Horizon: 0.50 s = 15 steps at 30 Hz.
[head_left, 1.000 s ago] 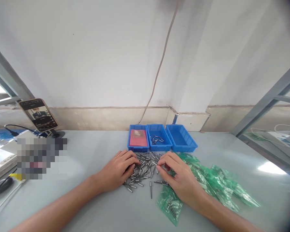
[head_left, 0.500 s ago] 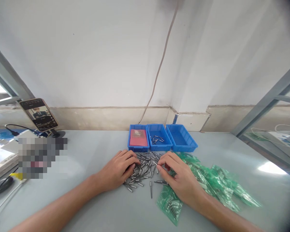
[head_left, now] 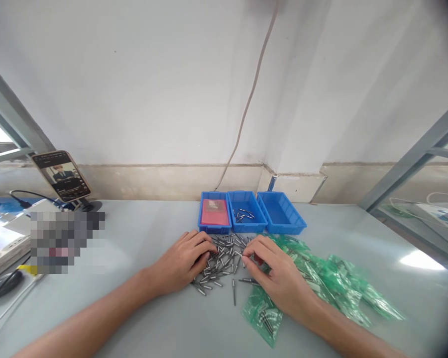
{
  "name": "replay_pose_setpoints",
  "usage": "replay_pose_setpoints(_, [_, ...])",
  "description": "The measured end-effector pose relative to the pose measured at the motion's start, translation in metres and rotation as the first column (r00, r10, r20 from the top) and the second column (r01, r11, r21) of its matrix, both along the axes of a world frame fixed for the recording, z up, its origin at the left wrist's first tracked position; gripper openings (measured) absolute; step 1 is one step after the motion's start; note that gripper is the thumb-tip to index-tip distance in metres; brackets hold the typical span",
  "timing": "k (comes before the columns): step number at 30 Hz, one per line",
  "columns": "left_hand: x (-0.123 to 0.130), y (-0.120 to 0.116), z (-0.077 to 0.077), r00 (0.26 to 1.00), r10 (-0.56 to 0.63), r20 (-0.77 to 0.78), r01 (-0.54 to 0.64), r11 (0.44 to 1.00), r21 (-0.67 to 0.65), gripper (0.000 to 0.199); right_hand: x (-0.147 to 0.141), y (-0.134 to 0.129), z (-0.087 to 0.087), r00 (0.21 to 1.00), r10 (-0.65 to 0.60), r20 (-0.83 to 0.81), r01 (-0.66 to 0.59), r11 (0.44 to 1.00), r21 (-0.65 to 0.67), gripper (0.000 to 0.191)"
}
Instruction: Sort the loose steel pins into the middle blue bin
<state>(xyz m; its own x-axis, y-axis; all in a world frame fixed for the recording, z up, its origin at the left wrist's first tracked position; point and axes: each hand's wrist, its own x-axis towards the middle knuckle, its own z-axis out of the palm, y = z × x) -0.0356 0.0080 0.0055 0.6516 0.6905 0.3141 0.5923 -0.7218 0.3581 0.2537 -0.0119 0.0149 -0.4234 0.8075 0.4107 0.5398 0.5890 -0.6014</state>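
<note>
A heap of small metal pins (head_left: 224,261), each with a shiny sleeve and a darker shank, lies between my hands. My left hand (head_left: 188,261) rests against the heap's left side, its fingers curled and thumb close to the index finger; what they hold, if anything, is hidden. On the right edge, the thumb and index finger of my right hand (head_left: 274,266) pinch one metal pin (head_left: 239,254), whose end points left over the heap. A single pin (head_left: 234,292) lies apart in front. Below my right wrist is a green plastic bag (head_left: 263,318) with several pins inside.
Behind the heap stand three blue bins: one with a red sheet (head_left: 214,215), one with several pins (head_left: 243,216), and a right-hand bin (head_left: 280,211). More green bags (head_left: 332,283) spread rightward. A phone (head_left: 62,176) on a stand and cables are at left.
Both hands stay nearly in place at the heap, and the pins lie the same. The whole view has shifted very slightly.
</note>
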Motion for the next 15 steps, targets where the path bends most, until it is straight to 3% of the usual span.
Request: replay_pose_setpoints(15, [0.0003, 0.0022, -0.0010, 1.000, 0.002, -0.007, -0.002, 1.000, -0.002, 0.023, -0.0005, 0.0000, -0.0010, 1.000, 0.010, 0.012, -0.010, 1.000, 0.003, 0.015])
